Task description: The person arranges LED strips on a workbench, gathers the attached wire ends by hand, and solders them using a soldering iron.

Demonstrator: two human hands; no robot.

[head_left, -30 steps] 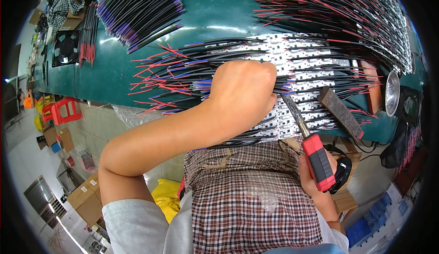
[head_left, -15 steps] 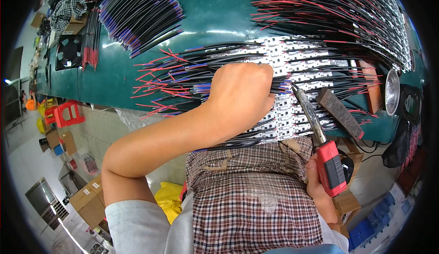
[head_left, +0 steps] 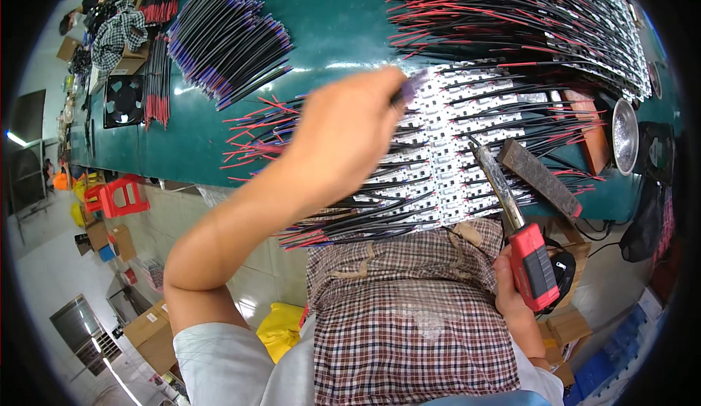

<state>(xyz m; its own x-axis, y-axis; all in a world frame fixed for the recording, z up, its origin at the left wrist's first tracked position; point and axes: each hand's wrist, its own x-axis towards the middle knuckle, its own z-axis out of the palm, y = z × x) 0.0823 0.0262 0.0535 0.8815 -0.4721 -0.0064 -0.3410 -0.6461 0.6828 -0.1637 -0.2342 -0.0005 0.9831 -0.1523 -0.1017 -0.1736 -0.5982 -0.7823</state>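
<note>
My left hand (head_left: 350,125), smeared by motion, is raised over the far left part of a white circuit-board panel (head_left: 444,179). Its fingers are closed on black wires with blue-violet ends (head_left: 412,86), which stick out past the fingertips. Black wires with red ends fan out from both sides of the panel, and the hand and forearm cover many on the left. In my right hand (head_left: 507,282) is a soldering iron (head_left: 533,267) with a red and black handle. Its tip points away from me, just above the panel's right half.
A dark rectangular bar (head_left: 540,179) lies across the wires at right, near an orange-brown block (head_left: 586,132) and a metal bowl (head_left: 625,137). Wired panels (head_left: 511,12) are stacked at the far right. Bundled black wires (head_left: 230,37) and a black fan (head_left: 124,101) sit at the left.
My left hand has moved away from the iron tip, toward the panel's far left, carrying wires. My right hand keeps the iron in nearly the same place. The whole view has shifted slightly.
</note>
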